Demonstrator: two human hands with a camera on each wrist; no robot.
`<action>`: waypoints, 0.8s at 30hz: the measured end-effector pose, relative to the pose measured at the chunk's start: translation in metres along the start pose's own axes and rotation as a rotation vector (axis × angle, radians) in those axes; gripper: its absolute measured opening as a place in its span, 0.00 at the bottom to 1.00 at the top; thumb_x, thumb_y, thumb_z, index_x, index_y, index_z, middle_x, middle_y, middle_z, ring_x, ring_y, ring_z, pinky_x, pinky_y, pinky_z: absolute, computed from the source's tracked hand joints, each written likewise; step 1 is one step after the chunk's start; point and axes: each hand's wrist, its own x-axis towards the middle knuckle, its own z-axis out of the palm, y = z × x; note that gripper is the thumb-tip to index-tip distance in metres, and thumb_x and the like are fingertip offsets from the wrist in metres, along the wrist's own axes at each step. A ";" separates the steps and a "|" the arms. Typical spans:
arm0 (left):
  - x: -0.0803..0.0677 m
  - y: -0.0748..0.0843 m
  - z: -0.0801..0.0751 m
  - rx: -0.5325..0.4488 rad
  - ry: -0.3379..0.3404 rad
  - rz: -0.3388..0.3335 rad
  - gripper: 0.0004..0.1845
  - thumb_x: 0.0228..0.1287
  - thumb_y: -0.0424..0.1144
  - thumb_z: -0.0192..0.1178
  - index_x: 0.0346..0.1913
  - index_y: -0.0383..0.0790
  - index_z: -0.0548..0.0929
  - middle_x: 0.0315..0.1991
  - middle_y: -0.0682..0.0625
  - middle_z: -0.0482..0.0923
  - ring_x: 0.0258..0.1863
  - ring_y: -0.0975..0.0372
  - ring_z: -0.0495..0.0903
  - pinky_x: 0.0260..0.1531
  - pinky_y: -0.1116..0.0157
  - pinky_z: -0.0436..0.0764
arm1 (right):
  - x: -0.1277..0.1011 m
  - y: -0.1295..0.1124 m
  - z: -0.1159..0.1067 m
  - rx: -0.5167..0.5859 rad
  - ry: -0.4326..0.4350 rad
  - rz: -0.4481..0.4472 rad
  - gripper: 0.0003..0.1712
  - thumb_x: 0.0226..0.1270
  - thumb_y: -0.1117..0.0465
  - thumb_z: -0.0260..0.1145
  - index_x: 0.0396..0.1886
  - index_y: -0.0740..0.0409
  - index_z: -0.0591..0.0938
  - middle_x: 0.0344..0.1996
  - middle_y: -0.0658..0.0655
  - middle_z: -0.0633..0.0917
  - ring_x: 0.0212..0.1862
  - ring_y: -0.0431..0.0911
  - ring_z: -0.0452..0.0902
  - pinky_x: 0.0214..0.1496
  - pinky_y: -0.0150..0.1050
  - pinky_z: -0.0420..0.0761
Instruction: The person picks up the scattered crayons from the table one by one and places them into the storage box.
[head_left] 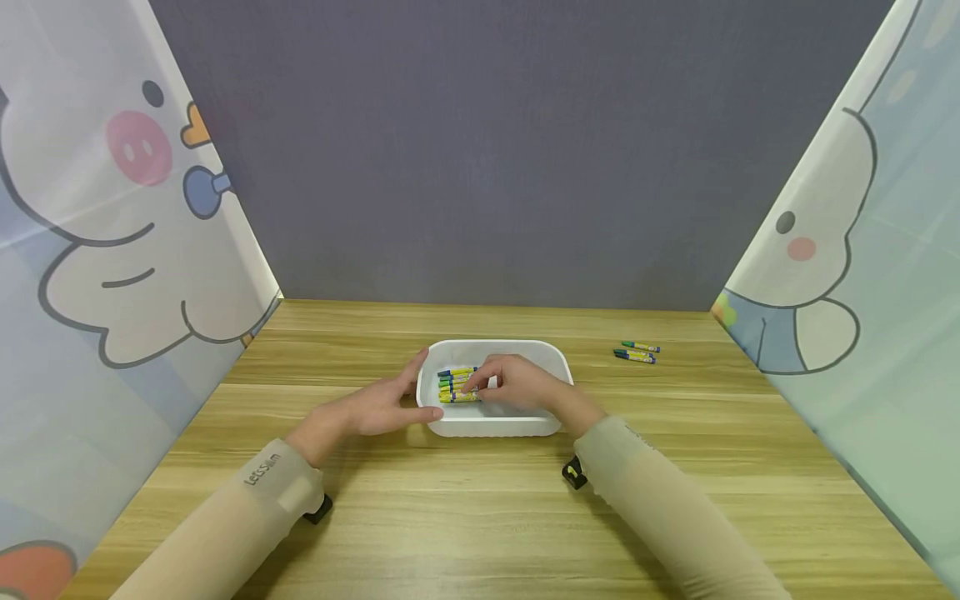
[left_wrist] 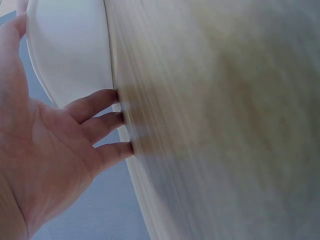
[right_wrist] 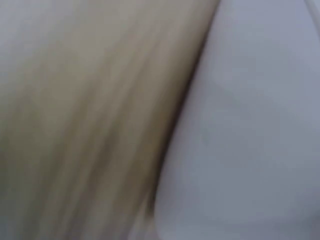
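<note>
A white plastic bin (head_left: 551,360) stands mid-table with a row of several yellow-wrapped crayons (head_left: 455,382) lying in its left half. My right hand (head_left: 517,383) reaches into the bin, its fingers curled down onto the row and seemingly pinching one crayon. My left hand (head_left: 390,406) lies flat beside the bin's left wall with straight fingers, the thumb up at the rim. The left wrist view shows that open palm (left_wrist: 50,150), its fingertips (left_wrist: 117,120) on the wood next to the bin (left_wrist: 70,50). The right wrist view is blurred, showing only wood and the bin's white wall (right_wrist: 250,125).
A few loose crayons (head_left: 637,352) lie on the wooden table (head_left: 480,517) at the back right. A grey wall closes the far side, and cartoon-printed curtains hang along the left and right edges.
</note>
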 end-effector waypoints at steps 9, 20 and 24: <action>0.002 -0.002 0.001 -0.012 0.001 0.005 0.64 0.74 0.69 0.64 0.91 0.46 0.32 0.78 0.41 0.76 0.76 0.48 0.76 0.78 0.40 0.69 | 0.007 -0.005 0.012 -0.077 -0.032 0.054 0.12 0.75 0.63 0.73 0.50 0.44 0.96 0.39 0.43 0.87 0.40 0.35 0.76 0.49 0.32 0.79; 0.000 -0.002 0.000 -0.004 -0.002 0.002 0.64 0.74 0.69 0.64 0.91 0.44 0.33 0.77 0.42 0.77 0.75 0.48 0.77 0.78 0.39 0.70 | 0.008 -0.005 0.014 -0.092 -0.029 0.044 0.11 0.72 0.62 0.76 0.50 0.45 0.97 0.37 0.44 0.86 0.39 0.32 0.75 0.48 0.30 0.78; 0.001 -0.002 0.000 -0.005 -0.003 0.010 0.64 0.75 0.69 0.64 0.91 0.44 0.33 0.76 0.43 0.78 0.74 0.49 0.78 0.77 0.40 0.71 | 0.008 -0.006 0.013 -0.109 -0.042 0.059 0.12 0.72 0.61 0.76 0.50 0.44 0.97 0.36 0.45 0.86 0.38 0.32 0.75 0.47 0.30 0.78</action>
